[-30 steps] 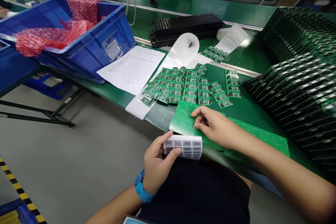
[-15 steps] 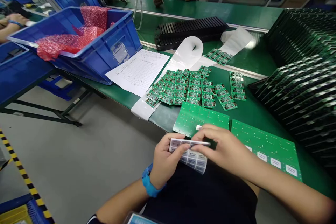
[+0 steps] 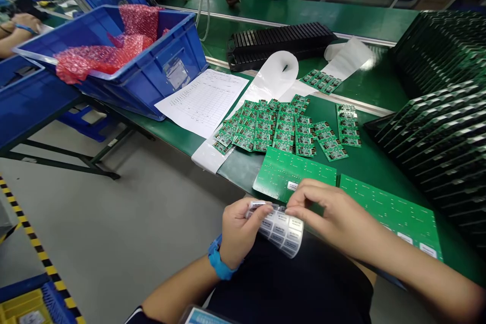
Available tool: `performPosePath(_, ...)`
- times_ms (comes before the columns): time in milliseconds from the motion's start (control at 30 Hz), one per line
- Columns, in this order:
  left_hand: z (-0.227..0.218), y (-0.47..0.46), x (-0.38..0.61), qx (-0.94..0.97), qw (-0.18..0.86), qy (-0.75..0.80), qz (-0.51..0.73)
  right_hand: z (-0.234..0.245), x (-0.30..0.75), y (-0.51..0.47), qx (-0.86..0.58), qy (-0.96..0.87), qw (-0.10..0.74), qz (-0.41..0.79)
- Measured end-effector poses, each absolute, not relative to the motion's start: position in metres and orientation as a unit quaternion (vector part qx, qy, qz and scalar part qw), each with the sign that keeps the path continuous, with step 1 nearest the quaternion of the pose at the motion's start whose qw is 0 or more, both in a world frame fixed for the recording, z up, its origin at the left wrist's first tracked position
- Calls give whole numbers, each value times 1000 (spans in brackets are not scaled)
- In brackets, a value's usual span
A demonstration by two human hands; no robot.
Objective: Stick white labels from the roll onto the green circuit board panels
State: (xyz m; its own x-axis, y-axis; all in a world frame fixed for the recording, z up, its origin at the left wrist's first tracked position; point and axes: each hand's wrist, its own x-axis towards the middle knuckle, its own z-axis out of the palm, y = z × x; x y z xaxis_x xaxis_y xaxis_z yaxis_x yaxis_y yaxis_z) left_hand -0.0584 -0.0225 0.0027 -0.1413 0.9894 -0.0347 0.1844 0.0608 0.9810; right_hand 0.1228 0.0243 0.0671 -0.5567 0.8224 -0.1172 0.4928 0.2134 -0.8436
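My left hand (image 3: pixel 243 228) is closed around a curled sheet of white printed labels (image 3: pixel 280 233), thumb on top, held over my lap. My right hand (image 3: pixel 313 207) pinches at the upper right edge of this sheet; whether a single label is between the fingertips cannot be made out. Just beyond my hands lies a green circuit board panel (image 3: pixel 281 169) with one white label on it. Beneath my right forearm is a second green panel (image 3: pixel 395 207), with several white labels along its near edge, partly hidden by the arm.
Small populated circuit boards (image 3: pixel 273 126) lie in overlapping rows on white wrap (image 3: pixel 208 157). On the right stand black racks (image 3: pixel 436 126) filled with boards. A blue bin (image 3: pixel 152 71) with red bubble wrap (image 3: pixel 106 53) and a paper form (image 3: pixel 203 101) are at left. Across the bench, a person holds a phone.
The label sheet has tilted so more of its printed face shows. My right fingers have shifted along its top edge, and the view has moved slightly.
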Motion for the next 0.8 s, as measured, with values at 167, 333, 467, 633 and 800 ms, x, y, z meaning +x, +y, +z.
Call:
performPosePath(167, -1, -24, -64, 470, 445, 604, 465, 67, 115, 45, -513, -702, 219, 443)
performPosePath(333, -5, -27, -69, 504, 454, 564, 471, 49, 105, 66, -574, -701, 153, 393)
performPosePath(467, -7, -27, -70, 529, 457, 531, 479, 38, 101, 65, -572, -727, 137, 355)
performPosePath(633, -7, -26, -70, 520, 475, 536, 466, 34, 103, 58, -547, -792, 133, 235)
performPosePath(800, -3, -26, -70, 526, 469, 536, 465, 40, 98, 67, -504, -800, 216, 245)
